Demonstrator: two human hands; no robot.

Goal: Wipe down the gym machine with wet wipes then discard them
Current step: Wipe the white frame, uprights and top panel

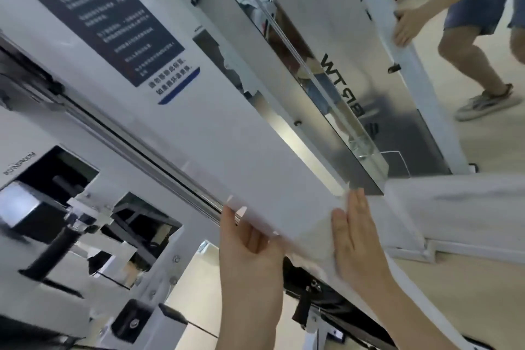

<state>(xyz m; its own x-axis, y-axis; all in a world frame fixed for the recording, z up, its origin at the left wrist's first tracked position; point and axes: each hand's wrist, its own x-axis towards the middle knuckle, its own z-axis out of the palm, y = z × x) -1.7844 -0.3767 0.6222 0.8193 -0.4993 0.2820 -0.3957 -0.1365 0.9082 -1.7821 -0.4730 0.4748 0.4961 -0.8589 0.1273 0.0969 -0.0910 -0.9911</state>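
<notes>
Below the Chinese-lettered label [113,17], flat right hand [360,244] presses a wipe [315,244]; left hand [250,250] grips the panel [270,173].

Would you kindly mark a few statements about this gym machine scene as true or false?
1. The right hand lies flat on a white wipe against the panel. True.
2. The label on the machine is red. False: it is dark with white text and a blue strip below.
3. A second person in blue shorts has their hands on the machine's far side. True.
4. The left hand holds a spray bottle. False: it holds no bottle and touches the panel's lower edge.
</notes>
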